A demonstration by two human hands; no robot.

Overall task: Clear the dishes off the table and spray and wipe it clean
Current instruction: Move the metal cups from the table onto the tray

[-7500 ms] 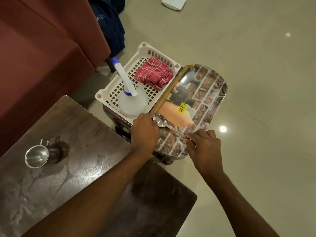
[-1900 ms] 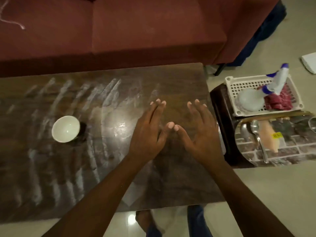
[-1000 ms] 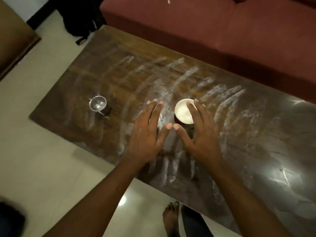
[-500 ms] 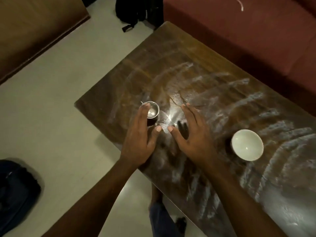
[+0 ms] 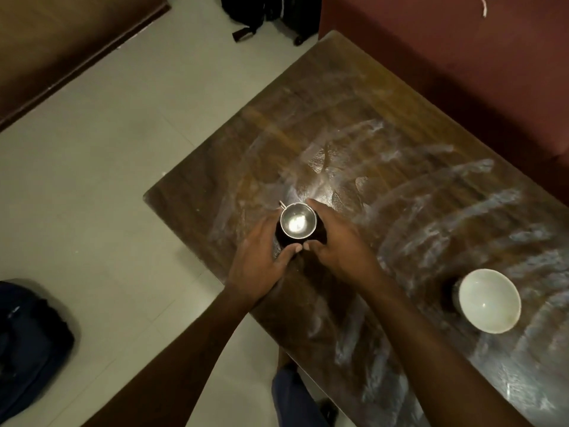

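A small steel cup (image 5: 298,224) with a thin handle stands upright near the left end of the dark wooden table (image 5: 363,143), whose top is streaked with white smears. My left hand (image 5: 258,260) curls round the cup's left side and my right hand (image 5: 338,241) wraps its right side, the two thumbs meeting in front of it. A white bowl (image 5: 489,300) sits empty on the table to the right, apart from both hands.
A red sofa (image 5: 462,41) runs along the table's far side. Pale tiled floor (image 5: 92,180) lies to the left, with a dark blue bag (image 5: 24,334) at lower left and a black bag (image 5: 277,10) at the top. A brown wooden panel (image 5: 61,26) fills the upper-left corner.
Both hands came from hovering flat over the table to closing round the steel cup. The view swung left past the white bowl, which now lies at the right.
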